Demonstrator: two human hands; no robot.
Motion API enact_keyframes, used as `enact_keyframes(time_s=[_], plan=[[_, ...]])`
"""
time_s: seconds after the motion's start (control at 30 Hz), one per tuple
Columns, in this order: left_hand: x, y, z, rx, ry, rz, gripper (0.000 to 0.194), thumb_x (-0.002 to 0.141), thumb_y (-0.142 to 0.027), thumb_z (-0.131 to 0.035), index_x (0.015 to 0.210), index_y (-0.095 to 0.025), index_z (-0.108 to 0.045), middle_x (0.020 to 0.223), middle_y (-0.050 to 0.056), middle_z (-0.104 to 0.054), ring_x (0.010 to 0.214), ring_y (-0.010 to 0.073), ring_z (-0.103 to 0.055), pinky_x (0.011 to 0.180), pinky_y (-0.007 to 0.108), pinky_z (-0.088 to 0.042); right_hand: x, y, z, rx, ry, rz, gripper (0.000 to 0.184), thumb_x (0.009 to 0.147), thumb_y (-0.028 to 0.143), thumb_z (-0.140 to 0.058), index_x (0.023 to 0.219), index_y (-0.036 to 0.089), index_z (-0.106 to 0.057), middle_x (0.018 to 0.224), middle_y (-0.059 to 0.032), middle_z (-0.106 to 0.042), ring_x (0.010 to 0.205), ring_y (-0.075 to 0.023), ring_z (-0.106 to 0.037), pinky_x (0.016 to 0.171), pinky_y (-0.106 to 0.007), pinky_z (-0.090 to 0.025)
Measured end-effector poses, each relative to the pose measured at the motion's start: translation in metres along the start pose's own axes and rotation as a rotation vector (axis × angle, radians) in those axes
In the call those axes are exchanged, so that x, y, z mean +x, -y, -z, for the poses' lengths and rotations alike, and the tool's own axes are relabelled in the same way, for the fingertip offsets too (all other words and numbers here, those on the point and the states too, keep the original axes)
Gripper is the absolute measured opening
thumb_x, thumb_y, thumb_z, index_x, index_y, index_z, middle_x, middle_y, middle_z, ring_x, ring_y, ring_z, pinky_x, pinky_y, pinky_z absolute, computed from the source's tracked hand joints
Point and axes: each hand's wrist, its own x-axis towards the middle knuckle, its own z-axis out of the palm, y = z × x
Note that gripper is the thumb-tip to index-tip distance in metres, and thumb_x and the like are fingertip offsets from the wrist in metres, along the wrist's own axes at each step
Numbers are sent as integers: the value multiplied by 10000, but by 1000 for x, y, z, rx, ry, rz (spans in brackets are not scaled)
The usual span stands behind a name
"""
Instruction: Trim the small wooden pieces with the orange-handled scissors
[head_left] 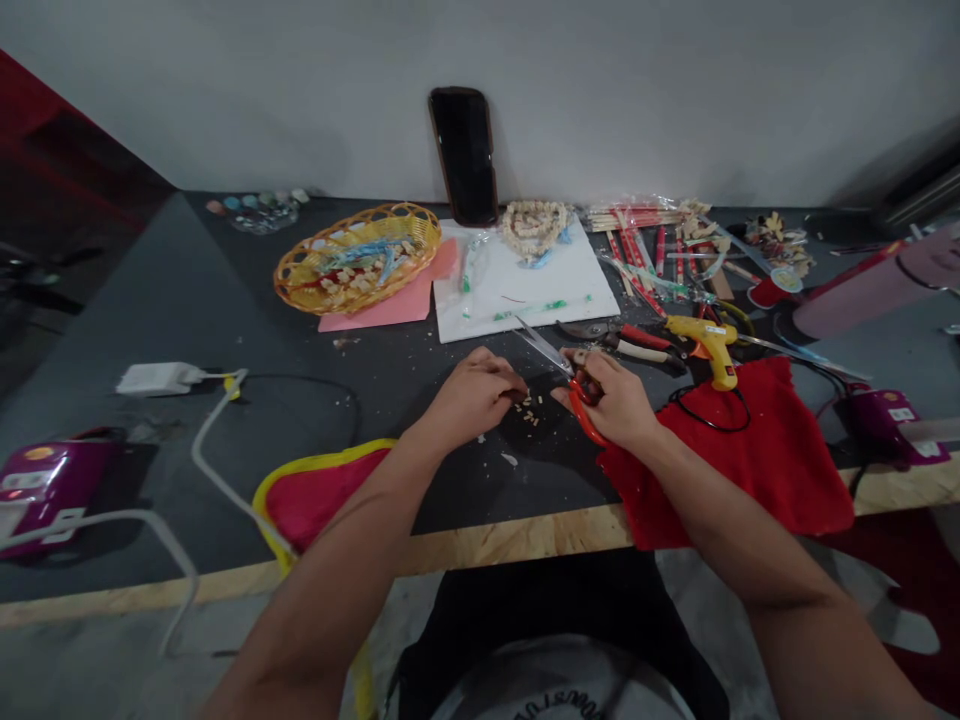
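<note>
Taking the clock's centre as the small wooden bits [529, 408] scattered on the dark table [450, 490], with twelve toward the wall [300, 110], the left hand [478, 398] is at nine o'clock. Its fingers are curled and bunched together, with the tips right by the bits; I cannot tell whether they pinch anything.

The right hand [609, 396] is at three o'clock, its fingers closed around the red handles of a pair of scissors [556, 356]. The blades point between ten and eleven o'clock, toward the near edge of a white board [491, 318]. The scissors are up in the grip, just beside the bits.

The board lies at twelve o'clock, bearing a heart-shaped ring of pale pieces [534, 230] near its far edge. Slightly left of twelve, a phone [466, 155] stands against the wall. At ten o'clock a yellow woven basket [292, 282] holds pale pieces and blue strips, with pink paper [405, 305] partly under it.

At one o'clock are red-and-white paper packets [634, 255]. Pliers [641, 345] with a red and a pale handle lie at two, and a yellow glue gun [712, 350] lies between two and three. A red cloth [757, 460] spreads at three, hanging over the table's edge. At eight o'clock is a red pad [322, 495] with yellow trim, and at nine a white charger [159, 379].
</note>
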Motion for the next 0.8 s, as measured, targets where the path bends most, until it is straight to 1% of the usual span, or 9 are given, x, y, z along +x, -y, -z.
enact_keyframes(time_s=[0.17,0.27,0.33,0.4,0.47,0.53,0.63,0.7,0.8], plan=[[-1,0,-3,5,10,-22,260,747,-123,-561,877,-231,-760,919,66,-724,943,252,-549,931,417,-379,0,1,1,-2,10,-1,441,843,492,-624,1176,204,-613,1054,-98,-695,882,-215,-672,760,-319,-556],[-2,-3,0,-114,-23,29,199,748,-132,-596,820,-231,-753,862,53,-723,942,243,-564,945,409,-382,0,0,0,4,3,14,443,846,481,-625,1189,202,-607,1056,-90,-698,896,-210,-668,789,-319,-552],[-3,-8,4,-331,-117,147,115,750,-169,-644,781,-219,-742,828,42,-714,883,219,-584,887,369,-417,0,0,0,9,-3,23,439,846,474,-627,1188,200,-606,1064,-90,-698,900,-210,-666,792,-320,-552],[-4,-14,8,-687,-264,289,56,740,-231,-702,775,-196,-727,792,32,-695,776,175,-593,770,307,-447,0,0,0,9,-9,27,436,844,471,-630,1187,202,-604,1078,-92,-694,888,-207,-665,786,-323,-555],[-4,-20,10,-1089,-376,375,134,699,-269,-765,771,-172,-709,736,20,-668,676,130,-575,669,258,-444,-1,1,0,6,-13,36,439,840,472,-633,1192,210,-599,1080,-92,-687,897,-210,-662,792,-329,-558],[-3,-25,10,-1395,-422,406,204,638,-261,-823,750,-154,-690,670,5,-637,612,101,-548,612,231,-439,-2,3,0,-3,-11,58,450,835,468,-641,1205,216,-590,1086,-92,-677,939,-218,-654,819,-338,-557],[-1,-30,7,-1590,-428,452,218,606,-201,-843,716,-143,-664,646,-6,-615,572,79,-526,581,214,-453,-4,6,-2,-51,-4,110,475,828,458,-654,1233,223,-576,1096,-97,-656,1023,-238,-624,873,-359,-547],[0,-32,4,-1636,-411,486,192,624,-162,-819,689,-146,-639,653,-11,-607,563,75,-523,568,208,-456,-4,8,-5,-109,-2,136,487,832,456,-649,1253,226,-570,1074,-102,-642,1040,-253,-607,893,-378,-541],[1,-34,-1,-1702,-365,484,215,607,-130,-810,632,-147,-597,604,-24,-559,555,77,-507,555,205,-449,-5,9,-7,-203,-15,149,486,849,443,-626,1280,228,-563,1039,-104,-621,1023,-266,-594,877,-390,-541]])
